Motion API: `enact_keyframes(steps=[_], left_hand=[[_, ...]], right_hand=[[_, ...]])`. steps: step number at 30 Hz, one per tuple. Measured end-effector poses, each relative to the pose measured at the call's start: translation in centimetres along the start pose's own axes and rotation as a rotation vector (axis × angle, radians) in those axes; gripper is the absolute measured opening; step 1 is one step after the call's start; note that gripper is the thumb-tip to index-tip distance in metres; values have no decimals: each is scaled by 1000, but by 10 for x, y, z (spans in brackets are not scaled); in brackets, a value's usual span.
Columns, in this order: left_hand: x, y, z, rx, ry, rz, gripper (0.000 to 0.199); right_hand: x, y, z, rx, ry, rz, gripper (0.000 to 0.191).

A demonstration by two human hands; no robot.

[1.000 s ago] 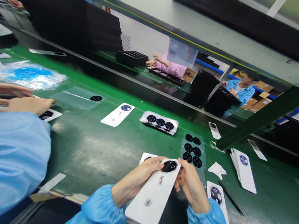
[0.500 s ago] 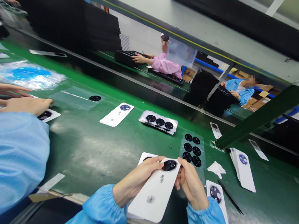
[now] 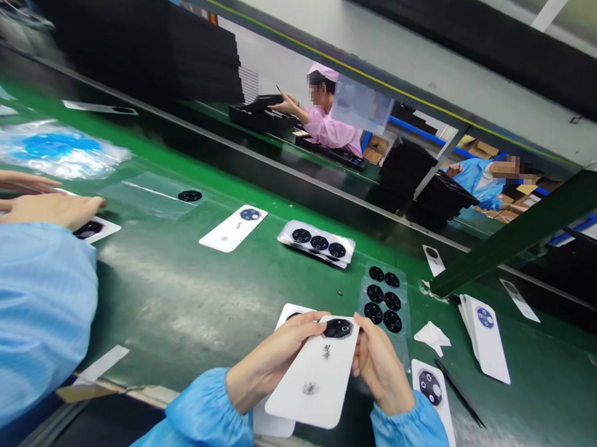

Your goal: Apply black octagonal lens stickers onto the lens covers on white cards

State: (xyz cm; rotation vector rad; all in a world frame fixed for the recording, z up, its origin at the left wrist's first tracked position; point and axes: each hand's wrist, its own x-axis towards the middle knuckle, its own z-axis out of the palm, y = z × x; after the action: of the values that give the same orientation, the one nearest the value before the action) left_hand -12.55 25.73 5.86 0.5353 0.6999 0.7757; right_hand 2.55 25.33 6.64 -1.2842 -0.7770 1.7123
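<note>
I hold a white phone back cover [image 3: 315, 384] by its upper end, near its black camera plate. My left hand [image 3: 279, 349] pinches the upper left edge, its thumb beside the black plate. At the upper right corner, my right hand [image 3: 378, 364] has thumb and fingers closed on the edge. Another white back cover [image 3: 274, 425] lies under it on the bench, mostly hidden. A clear sheet of round black camera plates [image 3: 384, 298] is just beyond my right hand. To the right lie one more back cover [image 3: 436, 411] and black tweezers [image 3: 460, 393].
A stack of back covers [image 3: 485, 340] and a crumpled white cloth [image 3: 431, 337] lie to the right. Farther back are packed camera plates [image 3: 317, 243] and a single cover [image 3: 234, 228]. At left, a co-worker's hands [image 3: 44, 203] press another cover. A green post [image 3: 523, 235] slants at right.
The lower end of the held cover has swung up and to the right, showing more of the cover beneath. Covers on the belt behind have slid slightly right. A co-worker in pink has raised a black tray.
</note>
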Motion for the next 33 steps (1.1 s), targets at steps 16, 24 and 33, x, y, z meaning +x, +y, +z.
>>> enact_keyframes(steps=[16,24,33], left_hand=[[-9,-6,0,281,-8,218,88],[-17,-2,11,289,27,213,74],[-11,-5,4,260,28,207,68]], right_hand=[[-21,5,6,-183,-111,-270,29],[-22,21,2,-330,21,-338,36],[-12,26,-2,-415,174,-391,38]])
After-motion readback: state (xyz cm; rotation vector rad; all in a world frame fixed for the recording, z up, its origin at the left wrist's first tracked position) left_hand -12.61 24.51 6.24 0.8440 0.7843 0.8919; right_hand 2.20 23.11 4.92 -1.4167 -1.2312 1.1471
